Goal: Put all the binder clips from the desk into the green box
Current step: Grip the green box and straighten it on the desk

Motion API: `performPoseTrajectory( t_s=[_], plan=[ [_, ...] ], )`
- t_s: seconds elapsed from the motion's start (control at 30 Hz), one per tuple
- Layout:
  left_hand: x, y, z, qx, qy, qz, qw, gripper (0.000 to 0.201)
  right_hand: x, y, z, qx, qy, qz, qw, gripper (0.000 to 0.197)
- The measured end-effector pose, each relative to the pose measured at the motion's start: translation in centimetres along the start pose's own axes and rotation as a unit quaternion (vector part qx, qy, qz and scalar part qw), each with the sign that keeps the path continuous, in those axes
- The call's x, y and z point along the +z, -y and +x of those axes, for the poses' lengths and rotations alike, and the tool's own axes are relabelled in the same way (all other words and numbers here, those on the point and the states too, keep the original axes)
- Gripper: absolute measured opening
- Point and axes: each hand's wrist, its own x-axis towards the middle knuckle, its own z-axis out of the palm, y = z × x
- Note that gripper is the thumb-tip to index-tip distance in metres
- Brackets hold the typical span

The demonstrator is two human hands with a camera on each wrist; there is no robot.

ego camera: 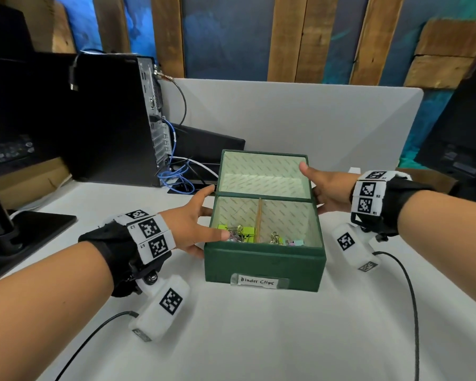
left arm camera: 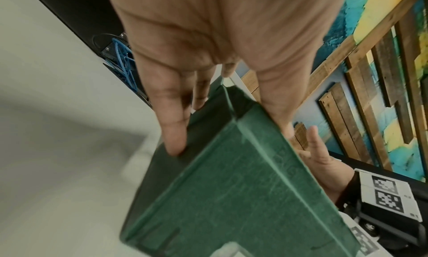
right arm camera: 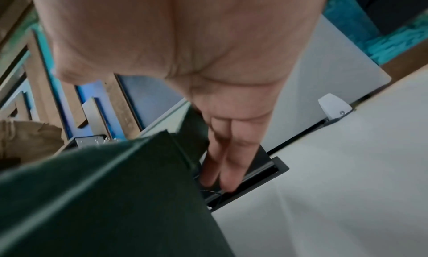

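The green box [ego camera: 264, 266], labelled "Binder Clips", stands on the white desk [ego camera: 259, 339] with its lid [ego camera: 261, 171] swung open at the back. Inside, yellow-green and silver binder clips [ego camera: 238, 232] lie left of a wooden divider [ego camera: 259, 220], and pastel clips [ego camera: 286, 240] lie right of it. My left hand [ego camera: 201, 218] holds the left wall, thumb over the rim, fingers [left arm camera: 171, 129] flat on the outside. My right hand [ego camera: 323, 185] holds the lid's right edge, thumb on top, fingers [right arm camera: 227, 169] down its outer side. No clips show on the desk.
A black computer tower [ego camera: 116, 119] with blue cables [ego camera: 176, 177] stands at the back left, a monitor base [ego camera: 25, 229] at the left edge. A grey partition [ego camera: 313, 119] closes off the back. A black cable slot [right arm camera: 261, 178] lies behind the box. A camera cord [ego camera: 407, 298] trails over the desk.
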Motion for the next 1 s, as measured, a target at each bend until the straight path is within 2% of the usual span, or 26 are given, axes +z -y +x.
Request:
performPoseTrajectory(
  t_s=[0.03,0.13,0.17,0.2,0.27,0.33,0.4,0.47,0.53,0.6,0.73,0.87,1.0],
  plan=[
    [-0.3,0.0,0.0,0.0,0.003,-0.012,1.0,0.1,0.0,0.3,-0.2,-0.024,-0.019,0.013,0.999,0.051],
    [-1.4,0.1,-0.1,0.007,0.026,-0.059,0.998,0.11,-0.7,1.0,-0.4,-0.098,-0.102,0.056,0.988,0.099],
    [-1.7,0.0,-0.3,0.005,0.024,-0.082,0.996,0.108,-0.9,1.4,-0.8,-0.122,-0.12,0.062,0.983,0.101],
    [-1.9,-0.2,-0.5,0.004,0.011,-0.106,0.994,0.096,-1.2,1.7,-1.1,-0.148,-0.128,0.07,0.978,0.093],
    [-2.1,-0.8,-0.8,0.006,-0.04,-0.14,0.989,0.059,-1.7,2.3,-1.9,-0.178,-0.143,0.077,0.971,0.067],
    [-2.7,-1.1,-0.8,0.01,-0.081,-0.187,0.979,0.062,-1.8,2.3,-2.9,-0.198,-0.167,0.032,0.965,0.045],
    [-3.1,-1.3,-1.0,0.011,-0.08,-0.193,0.978,0.07,-1.6,1.6,-4.1,-0.214,-0.171,-0.065,0.96,0.032],
    [-3.0,-1.4,-1.3,0.002,-0.054,-0.174,0.983,0.07,-0.7,0.4,-5.3,-0.211,-0.145,-0.154,0.954,0.037],
    [-2.3,-1.6,-1.2,-0.001,-0.035,-0.156,0.987,0.064,0.6,-1.2,-6.4,-0.21,-0.111,-0.184,0.954,0.041],
    [-1.3,-1.9,-1.1,-0.003,-0.023,-0.138,0.99,0.055,1.5,-2.3,-6.8,-0.215,-0.112,-0.207,0.948,0.04],
    [0.0,-2.1,-0.1,-0.007,-0.025,-0.08,0.996,0.034,1.8,-2.7,-6.7,-0.215,-0.123,-0.189,0.95,0.039],
    [-0.2,-1.9,1.4,0.005,-0.014,-0.085,0.996,0.012,1.4,-2.6,-5.6,-0.22,-0.135,-0.177,0.95,0.043],
    [-0.9,-1.7,3.3,0.02,0.001,-0.081,0.997,0.031,0.9,-2.8,-4.1,-0.222,-0.148,-0.17,0.949,0.045]
  ],
)
